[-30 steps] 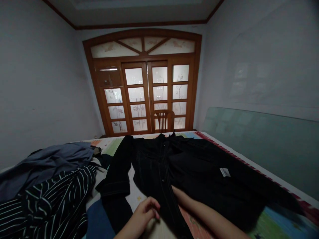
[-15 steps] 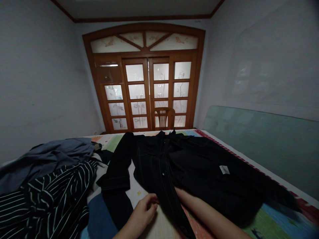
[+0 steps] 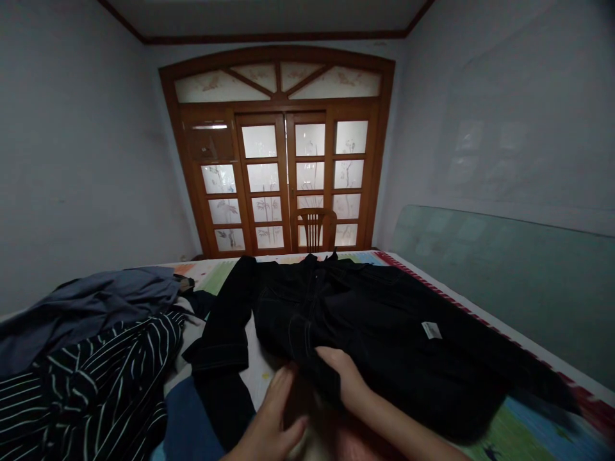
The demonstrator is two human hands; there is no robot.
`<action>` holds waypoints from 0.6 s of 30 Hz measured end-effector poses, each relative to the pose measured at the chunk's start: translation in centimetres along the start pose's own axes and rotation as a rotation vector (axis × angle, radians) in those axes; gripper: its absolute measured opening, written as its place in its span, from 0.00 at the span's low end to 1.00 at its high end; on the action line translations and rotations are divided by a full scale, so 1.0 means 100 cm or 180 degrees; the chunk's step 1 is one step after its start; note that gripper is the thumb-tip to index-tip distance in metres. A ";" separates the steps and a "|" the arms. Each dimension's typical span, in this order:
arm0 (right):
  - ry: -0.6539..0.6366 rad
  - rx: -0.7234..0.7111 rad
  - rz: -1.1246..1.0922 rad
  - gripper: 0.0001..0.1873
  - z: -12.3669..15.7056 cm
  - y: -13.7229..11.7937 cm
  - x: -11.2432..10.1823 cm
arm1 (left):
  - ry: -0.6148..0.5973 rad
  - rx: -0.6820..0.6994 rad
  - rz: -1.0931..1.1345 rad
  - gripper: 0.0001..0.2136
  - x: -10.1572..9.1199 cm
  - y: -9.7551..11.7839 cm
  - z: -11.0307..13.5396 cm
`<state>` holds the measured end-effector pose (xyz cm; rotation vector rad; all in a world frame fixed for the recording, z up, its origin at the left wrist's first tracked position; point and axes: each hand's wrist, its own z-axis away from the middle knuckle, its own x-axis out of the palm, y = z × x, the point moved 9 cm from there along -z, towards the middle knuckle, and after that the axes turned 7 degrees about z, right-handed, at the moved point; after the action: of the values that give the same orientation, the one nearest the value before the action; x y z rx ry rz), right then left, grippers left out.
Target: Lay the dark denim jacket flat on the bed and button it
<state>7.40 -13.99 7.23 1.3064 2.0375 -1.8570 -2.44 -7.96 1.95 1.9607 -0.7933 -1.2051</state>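
A black jacket (image 3: 365,320) with pale stitching lies spread on the bed, a small white label (image 3: 431,330) on its inner side. My right hand (image 3: 342,376) grips the jacket's lower front edge, fingers curled over the folded-up cloth. My left hand (image 3: 276,416) is just left of it, fingers stretched out and a bit blurred, touching the underside of the raised hem. The jacket's left sleeve (image 3: 223,333) lies flat toward me.
A black-and-white striped garment (image 3: 96,384) and a grey-blue garment (image 3: 91,307) are heaped at the left of the bed. The colourful bedsheet (image 3: 523,422) shows at right. A glass pane (image 3: 504,275) leans on the right wall. A wooden chair (image 3: 314,230) stands before the wooden doors (image 3: 283,186).
My right hand has come out from under the jacket and lifted its lower front part up and away from me. My left hand has opened and shifted slightly right under the hem.
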 end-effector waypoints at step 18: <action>-0.0383 0.0165 -0.1471 0.13 0.027 -0.087 -0.060 | -0.0130 -0.0406 -0.1837 0.37 0.016 0.047 -0.002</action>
<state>4.51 -18.45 16.80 0.7473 2.3877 -2.1121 -2.32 -11.81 5.03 2.1301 -0.1514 -1.5789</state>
